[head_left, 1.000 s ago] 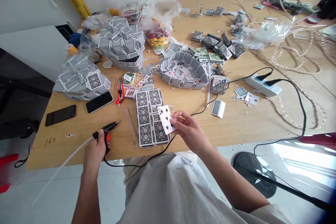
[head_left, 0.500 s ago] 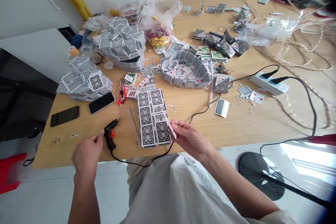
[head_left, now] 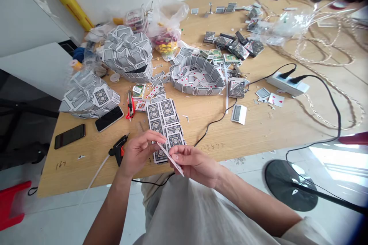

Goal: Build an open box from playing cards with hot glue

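Playing card (head_left: 170,158) slants by card panel's (head_left: 156,124) near edge

Fingers of the left hand (head_left: 138,155) grasp the card's far end; those of the right hand (head_left: 195,162) grasp it nearer the middle. A glue gun (head_left: 115,151) lies on the counter (head_left: 255,143).

The person I watch remotely wears a loose, creased, pale greyish shirt (head_left: 186,214), its right sleeve (head_left: 306,233) ending near the elbow, over beige trousers (head_left: 149,189), left hand (head_left: 138,153) and right hand (head_left: 198,162) bare.
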Demonstrator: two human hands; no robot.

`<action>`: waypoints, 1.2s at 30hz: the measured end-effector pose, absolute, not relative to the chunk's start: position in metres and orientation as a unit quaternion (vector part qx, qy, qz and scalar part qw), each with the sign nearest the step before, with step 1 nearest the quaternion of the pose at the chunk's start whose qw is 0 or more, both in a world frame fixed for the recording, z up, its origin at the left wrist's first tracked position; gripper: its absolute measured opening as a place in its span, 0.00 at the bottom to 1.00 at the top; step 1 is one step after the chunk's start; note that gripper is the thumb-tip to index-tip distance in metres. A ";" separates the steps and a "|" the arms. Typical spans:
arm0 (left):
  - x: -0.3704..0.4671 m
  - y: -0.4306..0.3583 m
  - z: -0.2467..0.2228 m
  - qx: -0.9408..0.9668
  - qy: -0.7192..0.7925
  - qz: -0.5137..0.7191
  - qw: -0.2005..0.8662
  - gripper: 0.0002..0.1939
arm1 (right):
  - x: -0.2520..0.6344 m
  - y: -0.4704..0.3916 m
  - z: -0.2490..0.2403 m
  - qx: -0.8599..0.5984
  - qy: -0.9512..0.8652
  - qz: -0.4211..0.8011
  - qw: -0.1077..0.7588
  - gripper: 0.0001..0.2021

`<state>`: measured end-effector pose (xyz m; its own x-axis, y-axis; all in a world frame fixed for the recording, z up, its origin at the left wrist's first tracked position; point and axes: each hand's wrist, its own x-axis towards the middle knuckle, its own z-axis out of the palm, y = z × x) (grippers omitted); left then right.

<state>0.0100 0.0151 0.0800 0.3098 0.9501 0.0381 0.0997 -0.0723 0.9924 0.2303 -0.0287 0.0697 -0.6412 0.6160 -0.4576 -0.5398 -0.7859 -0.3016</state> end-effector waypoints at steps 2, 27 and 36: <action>0.011 0.018 0.083 0.611 0.433 0.375 0.547 0.14 | 0.231 -0.031 0.068 -0.259 -0.060 0.910 0.319 0.18; 0.021 0.127 0.046 0.674 0.530 0.193 0.477 0.18 | 0.253 -0.007 0.005 -0.566 -0.532 0.438 0.452 0.09; 0.018 0.128 0.036 0.705 0.529 0.173 0.439 0.14 | 0.250 -0.006 -0.002 -0.556 -0.564 0.401 0.460 0.09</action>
<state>0.0177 0.1276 0.0357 0.3805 0.8980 -0.2209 0.5941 -0.0543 0.8026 0.2504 -0.0062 -0.0018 0.0411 0.9965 0.0733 0.2579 0.0603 -0.9643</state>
